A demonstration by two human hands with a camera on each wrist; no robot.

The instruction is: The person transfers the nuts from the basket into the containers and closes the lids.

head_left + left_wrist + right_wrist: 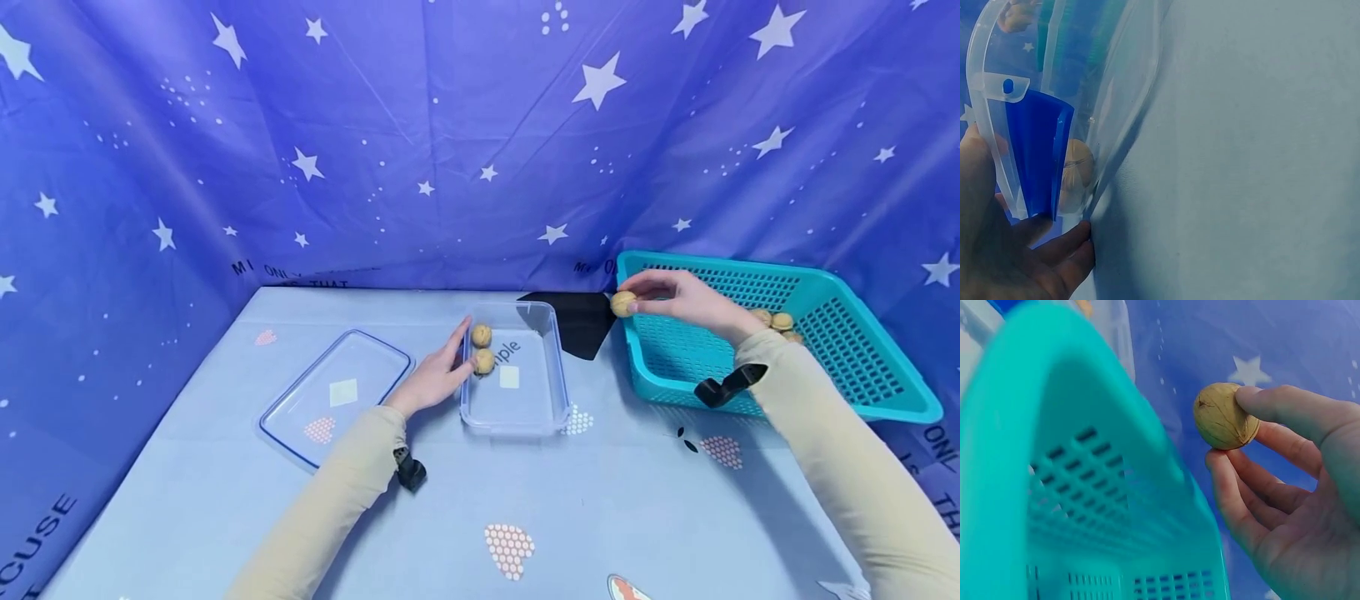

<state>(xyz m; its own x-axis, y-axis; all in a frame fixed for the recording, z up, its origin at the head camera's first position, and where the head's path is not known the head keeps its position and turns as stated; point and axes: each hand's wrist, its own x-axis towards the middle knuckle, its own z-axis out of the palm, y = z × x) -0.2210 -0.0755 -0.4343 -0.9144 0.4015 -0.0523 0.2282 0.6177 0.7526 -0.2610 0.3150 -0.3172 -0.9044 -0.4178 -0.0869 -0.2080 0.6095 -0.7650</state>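
A walnut (pixel 1225 416) is pinched between the thumb and fingertips of my right hand (pixel 678 298), over the left rim of the teal basket (pixel 832 287). My left hand (pixel 435 379) holds the left side of a clear plastic container (pixel 517 412), with a digit over the rim and other fingers low on the outer wall. A blue locking flap (pixel 1038 150) shows beside these fingers in the left wrist view. Two walnuts (pixel 483 361) lie inside the container along its left wall, one behind the other. Several more walnuts (pixel 782 322) sit in the basket, partly hidden by my right forearm.
A clear lid with a blue seal (pixel 300 400) lies flat on the table left of the container. A black patch (pixel 573 321) is between container and basket. The starry blue curtain (pixel 450 125) hangs behind the table (pixel 435 533).
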